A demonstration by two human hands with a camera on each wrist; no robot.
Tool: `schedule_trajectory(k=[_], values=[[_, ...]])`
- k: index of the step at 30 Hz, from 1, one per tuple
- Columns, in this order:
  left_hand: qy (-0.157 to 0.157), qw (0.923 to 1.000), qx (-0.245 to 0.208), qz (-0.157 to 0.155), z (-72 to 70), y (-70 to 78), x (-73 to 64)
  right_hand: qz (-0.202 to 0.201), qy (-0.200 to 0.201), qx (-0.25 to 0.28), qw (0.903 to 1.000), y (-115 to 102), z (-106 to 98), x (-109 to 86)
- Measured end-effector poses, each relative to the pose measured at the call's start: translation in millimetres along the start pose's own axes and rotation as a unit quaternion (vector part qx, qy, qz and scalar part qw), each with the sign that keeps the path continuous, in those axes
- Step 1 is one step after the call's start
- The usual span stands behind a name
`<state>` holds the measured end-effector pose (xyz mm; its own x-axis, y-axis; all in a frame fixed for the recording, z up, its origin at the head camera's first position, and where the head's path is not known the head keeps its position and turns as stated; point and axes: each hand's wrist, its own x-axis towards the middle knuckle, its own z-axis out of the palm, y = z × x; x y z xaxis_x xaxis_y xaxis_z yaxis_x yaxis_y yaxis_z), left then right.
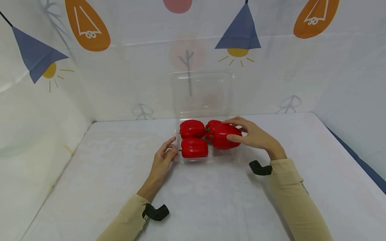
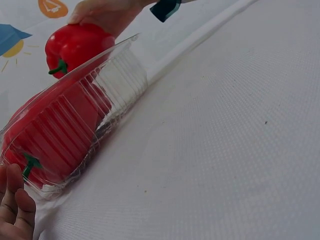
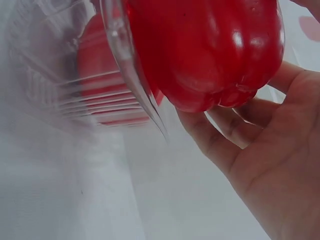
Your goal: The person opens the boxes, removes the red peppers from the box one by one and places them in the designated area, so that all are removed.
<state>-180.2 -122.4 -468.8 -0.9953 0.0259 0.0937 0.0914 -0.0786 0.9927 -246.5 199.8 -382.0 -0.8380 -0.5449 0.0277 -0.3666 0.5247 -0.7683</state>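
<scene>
My right hand (image 1: 251,134) grips a red bell pepper (image 1: 224,135) between thumb and fingers, over the right part of a clear plastic clamshell box (image 1: 223,158). In the left wrist view this held pepper (image 2: 80,47) sits above the box's rim, its green stem showing. Inside the box are three other red bell peppers: one at the back left (image 1: 192,128), one at the front left (image 1: 194,148) and one at the back right (image 1: 211,124), partly hidden by the held pepper. My left hand (image 1: 163,160) rests its loosely bent fingertips at the box's left side.
The clear lid (image 1: 202,93) stands raised at the back, before a white patterned cloth wall (image 1: 135,73). A white cloth covers the table (image 1: 205,201). Black wrist cameras stick out from the left sleeve (image 1: 126,217) and the right sleeve (image 1: 295,197).
</scene>
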Motion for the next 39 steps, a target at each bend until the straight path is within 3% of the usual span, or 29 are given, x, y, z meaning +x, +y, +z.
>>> schedule_trajectory(k=[10, 39], values=[[0.000, 1.0000, 0.002, 0.000, 0.4, -0.1, -0.1, 0.026, 0.025, -0.011, 0.9993, -0.8, -4.0, -1.9], [-0.001, 0.9999, 0.014, -0.005, 0.2, 0.4, -0.5, 0.004, 0.039, 0.031, 0.9988, 8.3, -17.1, -6.1]])
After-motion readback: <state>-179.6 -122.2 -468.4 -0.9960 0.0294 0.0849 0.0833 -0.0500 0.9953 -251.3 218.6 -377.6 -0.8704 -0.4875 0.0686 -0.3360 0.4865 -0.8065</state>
